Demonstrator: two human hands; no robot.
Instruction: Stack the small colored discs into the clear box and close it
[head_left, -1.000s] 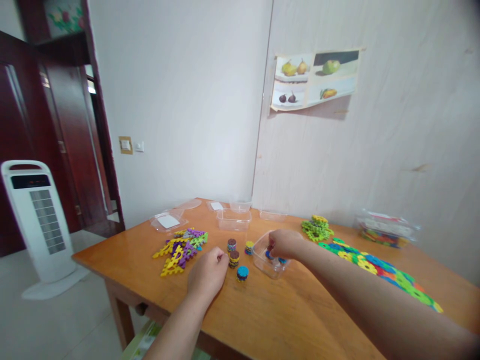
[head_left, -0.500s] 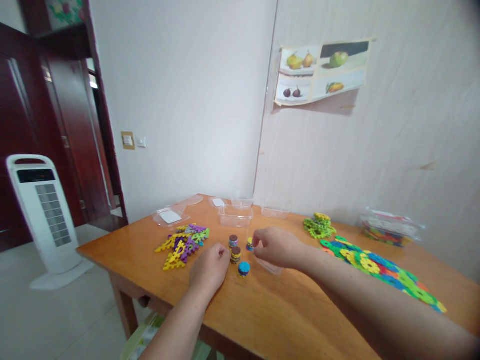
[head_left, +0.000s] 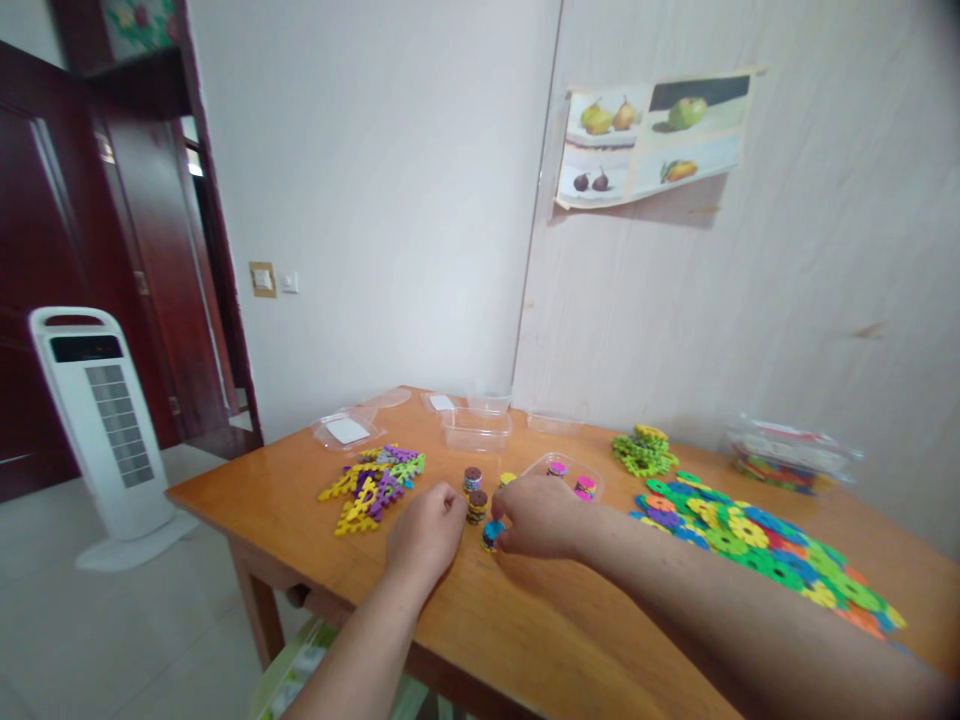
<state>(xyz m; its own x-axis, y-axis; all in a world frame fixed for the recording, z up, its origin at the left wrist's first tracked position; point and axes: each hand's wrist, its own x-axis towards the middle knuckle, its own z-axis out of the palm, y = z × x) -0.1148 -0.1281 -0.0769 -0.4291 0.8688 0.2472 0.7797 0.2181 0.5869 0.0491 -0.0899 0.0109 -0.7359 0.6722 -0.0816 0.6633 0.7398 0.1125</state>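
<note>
My right hand (head_left: 541,516) has its thumb and fingers round a short stack of interlocking plastic discs with a blue top (head_left: 491,535), near the middle of the table. Just left of it, my left hand (head_left: 426,527) rests on the table with curled fingers; whatever may be inside them is hidden. Between the hands stand two brown-topped disc stacks (head_left: 477,507), one behind the other. A yellow-topped stack (head_left: 507,480) shows behind my right hand, partly covered. Past that hand, a clear plastic tray (head_left: 553,457) holds pink-topped stacks (head_left: 585,487).
Purple and yellow linked discs (head_left: 371,492) lie left on the wooden table (head_left: 472,610). Loose colourful discs (head_left: 757,540) spread across the right, with a green linked piece (head_left: 643,452) behind. Clear containers (head_left: 476,430) line the back, and a filled bag (head_left: 791,455) sits at right.
My right hand has come nearer, from the yellow-topped stack to the blue-topped one, and closed on it. The tray's pink-topped stacks are now uncovered. My left hand stays by the stacks.
</note>
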